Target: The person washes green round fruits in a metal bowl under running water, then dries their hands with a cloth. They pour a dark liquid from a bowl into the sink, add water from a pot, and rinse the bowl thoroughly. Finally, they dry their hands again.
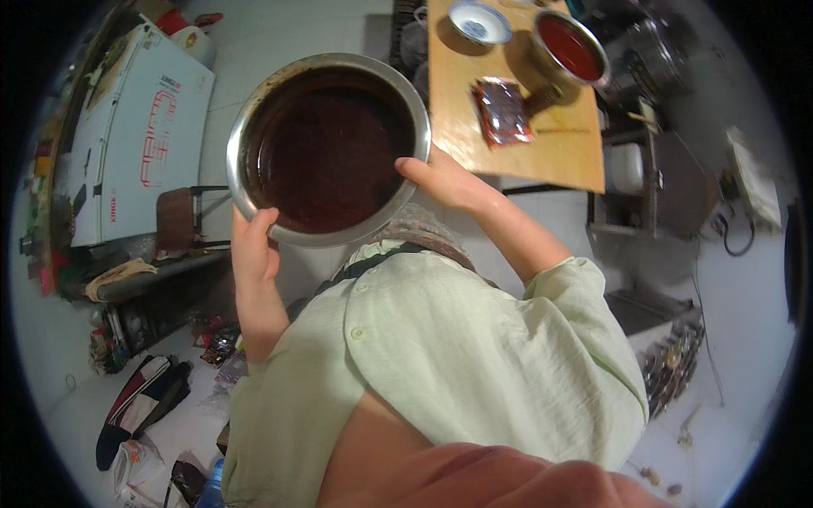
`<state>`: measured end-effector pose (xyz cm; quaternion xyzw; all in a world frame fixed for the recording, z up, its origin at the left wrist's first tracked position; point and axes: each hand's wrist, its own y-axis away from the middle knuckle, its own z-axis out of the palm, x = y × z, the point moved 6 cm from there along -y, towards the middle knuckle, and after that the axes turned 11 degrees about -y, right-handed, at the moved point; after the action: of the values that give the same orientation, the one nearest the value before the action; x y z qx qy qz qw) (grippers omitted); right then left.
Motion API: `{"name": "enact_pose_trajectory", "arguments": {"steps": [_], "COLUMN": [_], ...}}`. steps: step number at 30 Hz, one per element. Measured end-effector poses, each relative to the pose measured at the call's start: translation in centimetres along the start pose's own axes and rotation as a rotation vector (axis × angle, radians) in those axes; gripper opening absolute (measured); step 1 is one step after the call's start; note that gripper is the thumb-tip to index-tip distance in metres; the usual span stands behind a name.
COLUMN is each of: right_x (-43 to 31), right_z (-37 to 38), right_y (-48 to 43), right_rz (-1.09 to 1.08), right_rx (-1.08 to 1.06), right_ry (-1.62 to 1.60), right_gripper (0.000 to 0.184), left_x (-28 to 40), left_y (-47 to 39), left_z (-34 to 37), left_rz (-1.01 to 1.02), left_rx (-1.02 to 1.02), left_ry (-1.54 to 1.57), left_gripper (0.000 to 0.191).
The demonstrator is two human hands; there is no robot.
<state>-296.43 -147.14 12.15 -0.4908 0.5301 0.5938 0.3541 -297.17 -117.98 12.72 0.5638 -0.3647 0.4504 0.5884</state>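
Note:
A large round metal basin (pixel 333 149) holding dark red-brown liquid is held up in front of my body. My left hand (pixel 256 244) grips its near left rim, thumb over the edge. On the right rim, my right hand (pixel 435 174) has its thumb on top too. The fingers beneath the basin are mostly hidden. To the right of it, a wooden table (pixel 460 143) bears a sealed plastic packet (pixel 503 113) with dark contents, a blue-and-white bowl (pixel 479 23) and a metal bowl (pixel 571 47) of red liquid.
A white chest freezer (pixel 143 136) stands at the left, with a brown-backed chair (pixel 176 219) beside it. Dark metal shelving (pixel 654 184) is right of the table. Plastic bags (pixel 136 467) and other items lie at the lower left.

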Motion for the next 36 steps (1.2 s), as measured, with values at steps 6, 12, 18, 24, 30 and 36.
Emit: {"name": "enact_pose_trajectory", "arguments": {"steps": [6,12,18,24,30,36], "right_x": [-8.1,-14.3,-15.0,-22.9,-29.7,-34.1], "right_z": [3.0,6.1,5.9,3.2,-0.7,-2.7], "right_y": [-19.4,-38.0,-58.1,-74.8,-93.9,-115.9], "right_rz": [-0.147,-0.225,-0.044,0.001,0.057,-0.012], "right_rx": [-0.304,-0.455,-0.463,-0.376,-0.192,-0.236], "right_ry": [0.091,0.013,0.003,-0.062,-0.092,-0.052], "right_gripper": [0.076,0.076,0.08,0.067,0.055,0.055], "left_x": [6.8,12.8,17.5,25.4,33.8,40.4], "left_y": [-12.7,-24.8,-42.6,-62.6,-85.7,-105.9], "left_z": [-4.9,-10.4,-11.8,-12.6,-12.2,-12.5], "left_rz": [0.076,-0.014,0.028,-0.033,0.01,0.015], "left_rx": [0.14,0.422,0.419,0.387,0.27,0.262], "left_ry": [0.135,0.096,0.116,0.003,-0.011,0.115], "left_gripper": [0.062,0.07,0.07,0.063,0.055,0.056]}}
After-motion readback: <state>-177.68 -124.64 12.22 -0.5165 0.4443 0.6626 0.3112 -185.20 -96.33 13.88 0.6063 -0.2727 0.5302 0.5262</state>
